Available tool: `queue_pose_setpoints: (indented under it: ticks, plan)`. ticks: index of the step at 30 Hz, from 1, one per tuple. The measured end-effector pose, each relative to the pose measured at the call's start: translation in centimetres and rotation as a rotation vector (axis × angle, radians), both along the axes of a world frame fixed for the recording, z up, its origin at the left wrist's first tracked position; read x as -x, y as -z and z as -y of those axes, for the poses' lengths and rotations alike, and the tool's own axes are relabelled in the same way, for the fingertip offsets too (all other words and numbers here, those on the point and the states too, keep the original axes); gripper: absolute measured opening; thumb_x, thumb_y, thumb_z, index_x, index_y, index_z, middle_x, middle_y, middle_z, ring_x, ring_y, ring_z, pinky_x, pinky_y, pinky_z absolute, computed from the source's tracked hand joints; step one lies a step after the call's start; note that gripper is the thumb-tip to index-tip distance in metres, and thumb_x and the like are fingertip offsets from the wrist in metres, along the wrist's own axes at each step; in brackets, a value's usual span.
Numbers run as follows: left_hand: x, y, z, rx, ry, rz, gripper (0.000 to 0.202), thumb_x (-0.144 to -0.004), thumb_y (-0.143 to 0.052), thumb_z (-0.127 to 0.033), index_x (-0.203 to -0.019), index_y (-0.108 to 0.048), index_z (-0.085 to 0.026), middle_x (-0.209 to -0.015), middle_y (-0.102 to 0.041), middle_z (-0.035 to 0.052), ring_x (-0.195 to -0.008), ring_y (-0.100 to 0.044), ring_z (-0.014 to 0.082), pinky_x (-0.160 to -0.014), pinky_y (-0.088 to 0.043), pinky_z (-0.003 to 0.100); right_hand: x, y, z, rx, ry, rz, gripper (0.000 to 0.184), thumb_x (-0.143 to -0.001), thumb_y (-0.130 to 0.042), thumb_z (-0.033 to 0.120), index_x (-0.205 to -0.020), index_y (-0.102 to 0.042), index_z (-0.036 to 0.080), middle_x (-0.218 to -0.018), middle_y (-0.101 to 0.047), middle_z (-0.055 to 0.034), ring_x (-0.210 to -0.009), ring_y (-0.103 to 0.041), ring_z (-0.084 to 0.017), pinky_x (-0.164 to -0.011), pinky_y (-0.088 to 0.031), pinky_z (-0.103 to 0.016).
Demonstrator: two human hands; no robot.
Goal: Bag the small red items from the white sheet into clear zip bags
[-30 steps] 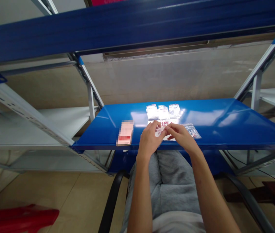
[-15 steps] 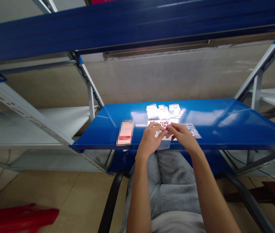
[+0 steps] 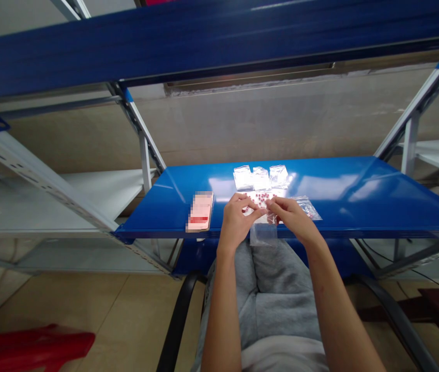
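Observation:
My left hand (image 3: 237, 221) and my right hand (image 3: 289, 217) meet at the front edge of the blue shelf (image 3: 359, 196). Together they pinch the top of a small clear plastic bag (image 3: 262, 232), which hangs down between them over my lap. Just behind my fingers lies a patch of small red pieces (image 3: 260, 198) on the shelf. Three filled clear bags (image 3: 260, 177) sit in a row further back. Another clear bag (image 3: 309, 206) lies right of my right hand.
A pink and red flat pack (image 3: 200, 211) lies on the shelf left of my left hand. White shelves (image 3: 99, 191) flank the blue one. A blue beam (image 3: 219, 41) runs overhead. My grey-clad legs (image 3: 277, 299) and black chair arms (image 3: 176, 320) are below; something red (image 3: 29, 346) lies on the floor.
Both hands have lifted slightly toward me, and the clear bag now hangs visibly below them past the shelf edge; a second ago it was tucked under my fingers.

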State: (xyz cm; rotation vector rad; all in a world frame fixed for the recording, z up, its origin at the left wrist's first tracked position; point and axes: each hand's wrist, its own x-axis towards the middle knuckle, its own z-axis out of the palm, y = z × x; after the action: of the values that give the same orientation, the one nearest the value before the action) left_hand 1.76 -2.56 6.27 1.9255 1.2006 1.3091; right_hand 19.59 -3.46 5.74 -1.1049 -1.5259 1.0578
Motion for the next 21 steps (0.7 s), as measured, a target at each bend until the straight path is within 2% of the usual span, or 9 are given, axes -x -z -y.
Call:
queue_pose_setpoints:
  ticks: [3, 6, 9, 14, 18, 21]
  plan:
    - [0.2, 0.1, 0.0, 0.013, 0.015, -0.054, 0.024, -0.082, -0.081, -0.04, -0.075, -0.073, -0.019, -0.09, -0.064, 0.0024, -0.084, -0.064, 0.0161, -0.075, -0.052, 0.028, -0.1, 0.0, 0.0, -0.001, -0.026, 0.007, 0.05, -0.09, -0.061, 0.066, -0.068, -0.06, 0.021, -0.064, -0.063, -0.0013, -0.06, -0.053, -0.015, -0.058, -0.043, -0.028]
    - [0.4, -0.1, 0.2, 0.058, 0.126, -0.102, 0.025, -0.089, -0.074, -0.043, -0.077, -0.074, -0.02, -0.088, -0.067, 0.0027, -0.084, -0.064, 0.0168, -0.074, -0.052, 0.028, -0.2, 0.1, 0.0, -0.007, -0.062, -0.008, 0.048, -0.092, -0.061, 0.062, -0.068, -0.06, 0.021, -0.065, -0.061, -0.0003, -0.061, -0.052, -0.015, -0.058, -0.042, -0.027]
    - [0.5, -0.5, 0.4, 0.097, 0.245, -0.094, 0.028, -0.095, -0.066, -0.042, -0.08, -0.078, -0.022, -0.093, -0.071, 0.0042, -0.09, -0.066, 0.0177, -0.076, -0.054, 0.028, -0.2, 0.2, 0.0, -0.007, -0.092, -0.021, 0.045, -0.092, -0.062, 0.06, -0.07, -0.061, 0.021, -0.065, -0.06, 0.0003, -0.062, -0.051, -0.015, -0.058, -0.042, -0.027]
    - [0.7, -1.1, 0.7, 0.144, 0.326, -0.081, 0.021, -0.093, -0.066, -0.033, -0.083, -0.08, -0.022, -0.102, -0.075, 0.0062, -0.097, -0.069, 0.0198, -0.08, -0.056, 0.029, -0.1, -0.2, 0.3, -0.016, -0.115, -0.025, 0.044, -0.092, -0.063, 0.06, -0.072, -0.063, 0.02, -0.066, -0.062, -0.0004, -0.062, -0.054, -0.015, -0.059, -0.044, -0.027]
    - [0.8, -1.0, 0.7, 0.149, 0.355, -0.094, 0.02, -0.093, -0.065, -0.027, -0.082, -0.081, -0.022, -0.104, -0.075, 0.0065, -0.095, -0.07, 0.0194, -0.08, -0.057, 0.03, 0.1, -0.6, 0.5, -0.02, -0.129, -0.013, 0.045, -0.091, -0.064, 0.061, -0.072, -0.064, 0.021, -0.069, -0.064, -0.0015, -0.064, -0.056, -0.016, -0.059, -0.045, -0.028]
    - [0.7, -0.6, 0.6, 0.124, 0.303, -0.047, 0.016, -0.091, -0.069, -0.027, -0.081, -0.08, -0.021, -0.105, -0.074, 0.0066, -0.095, -0.07, 0.0187, -0.079, -0.057, 0.029, 0.1, -0.5, 0.4, -0.026, -0.112, -0.012, 0.046, -0.091, -0.063, 0.063, -0.073, -0.062, 0.021, -0.069, -0.062, -0.0011, -0.063, -0.055, -0.016, -0.058, -0.045, -0.028]
